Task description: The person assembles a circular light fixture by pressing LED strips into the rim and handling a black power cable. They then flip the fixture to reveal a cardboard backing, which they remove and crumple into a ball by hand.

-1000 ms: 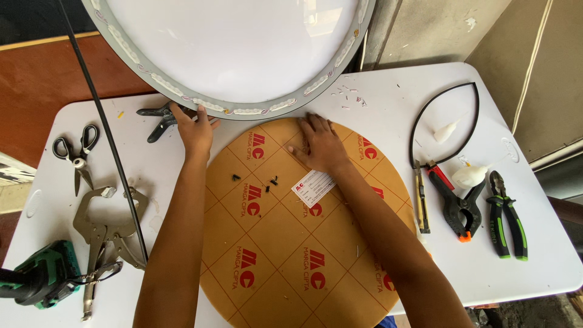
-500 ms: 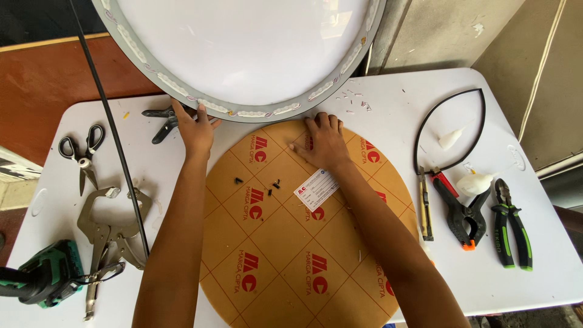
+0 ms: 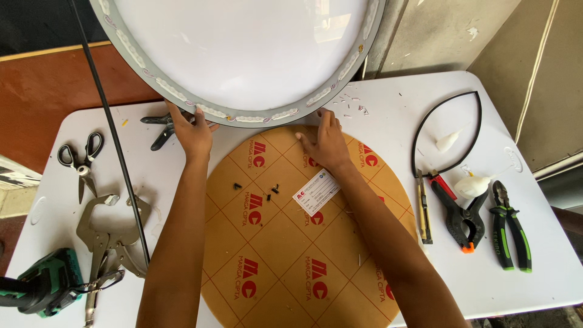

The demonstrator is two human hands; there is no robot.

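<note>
Brown paper-covered disc [image 3: 285, 243], white rectangular label [image 3: 316, 192] mid-top

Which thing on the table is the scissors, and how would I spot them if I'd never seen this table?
Start at the white table and go to its left side, past the left hand that touches the big round grey-rimmed panel. The scissors lie there, left of the thin black rod and above the silver locking clamp. Only they have two black finger loops and short silver blades.
</note>
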